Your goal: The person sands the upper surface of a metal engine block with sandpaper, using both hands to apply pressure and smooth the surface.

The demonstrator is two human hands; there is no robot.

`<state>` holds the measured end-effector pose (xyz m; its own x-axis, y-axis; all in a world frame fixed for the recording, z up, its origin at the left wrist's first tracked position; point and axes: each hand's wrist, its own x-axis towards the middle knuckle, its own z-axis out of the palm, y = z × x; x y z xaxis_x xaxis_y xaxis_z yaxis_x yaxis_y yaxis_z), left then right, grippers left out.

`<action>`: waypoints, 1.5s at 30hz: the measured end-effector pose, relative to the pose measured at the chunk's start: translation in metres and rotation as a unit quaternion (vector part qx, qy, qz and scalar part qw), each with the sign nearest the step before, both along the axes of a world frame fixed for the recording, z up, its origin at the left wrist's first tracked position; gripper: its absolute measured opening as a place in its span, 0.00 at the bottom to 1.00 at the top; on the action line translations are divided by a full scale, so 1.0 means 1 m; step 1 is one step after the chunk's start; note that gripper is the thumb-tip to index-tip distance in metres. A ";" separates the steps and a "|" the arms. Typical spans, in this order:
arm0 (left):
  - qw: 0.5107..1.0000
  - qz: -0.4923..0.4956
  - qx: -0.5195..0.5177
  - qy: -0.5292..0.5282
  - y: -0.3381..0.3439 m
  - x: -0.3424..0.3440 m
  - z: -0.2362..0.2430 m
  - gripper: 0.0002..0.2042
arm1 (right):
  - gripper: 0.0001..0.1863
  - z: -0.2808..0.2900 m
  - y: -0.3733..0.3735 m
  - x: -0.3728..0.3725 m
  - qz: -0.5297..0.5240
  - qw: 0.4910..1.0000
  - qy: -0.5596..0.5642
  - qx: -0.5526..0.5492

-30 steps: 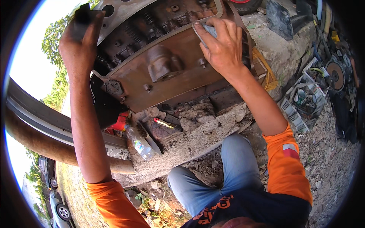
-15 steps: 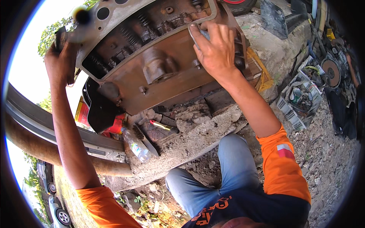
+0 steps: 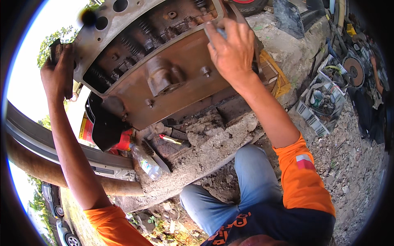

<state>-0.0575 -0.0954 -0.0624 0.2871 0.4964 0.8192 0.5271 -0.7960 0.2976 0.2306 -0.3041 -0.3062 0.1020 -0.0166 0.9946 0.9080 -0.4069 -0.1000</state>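
A large rusty brown cast-iron engine block (image 3: 164, 69) lies tilted on a rough concrete slab (image 3: 205, 151). The right hand (image 3: 232, 51) presses a small grey pad (image 3: 219, 32) on its rim at one o'clock. The left hand (image 3: 57, 76) clasps the block's end at ten o'clock. A clear plastic bottle (image 3: 145, 164) lies at seven o'clock.

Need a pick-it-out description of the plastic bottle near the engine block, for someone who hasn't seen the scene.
Start at the big rusty engine block resting on the rough concrete slab. Below its lower left corner, past the red container, a clear plastic bottle lies on its side beside a wire brush. It is the only see-through thing there.
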 end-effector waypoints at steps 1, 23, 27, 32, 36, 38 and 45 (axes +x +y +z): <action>1.000 0.008 0.001 -0.001 -0.003 0.000 0.000 0.27 | 0.27 0.003 -0.009 0.006 -0.013 1.000 0.018 0.014; 1.000 -0.013 -0.005 -0.012 0.006 -0.003 0.005 0.30 | 0.26 0.001 -0.004 0.007 -0.007 1.000 0.014 0.026; 1.000 0.001 -0.022 -0.010 0.009 -0.007 0.008 0.30 | 0.26 0.002 -0.005 0.000 0.023 1.000 0.011 0.003; 0.999 -0.007 -0.046 -0.003 0.011 -0.004 0.008 0.30 | 0.28 -0.001 -0.002 0.002 0.005 1.000 -0.004 -0.009; 1.000 0.011 -0.026 -0.004 0.004 -0.013 0.013 0.30 | 0.28 0.008 -0.007 0.000 -0.005 0.999 0.036 0.005; 1.000 0.007 -0.027 -0.005 0.011 -0.005 0.008 0.30 | 0.27 0.002 -0.006 0.003 0.004 1.000 0.001 -0.006; 0.999 -0.010 -0.037 -0.007 0.007 -0.002 0.007 0.31 | 0.24 0.001 -0.005 0.006 0.006 1.000 -0.017 -0.002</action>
<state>-0.0593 -0.0889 -0.0559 0.2868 0.5507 0.7839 0.5075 -0.7813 0.3633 0.2364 -0.3087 -0.3052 0.0686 -0.0108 0.9976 0.9154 -0.3970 -0.0673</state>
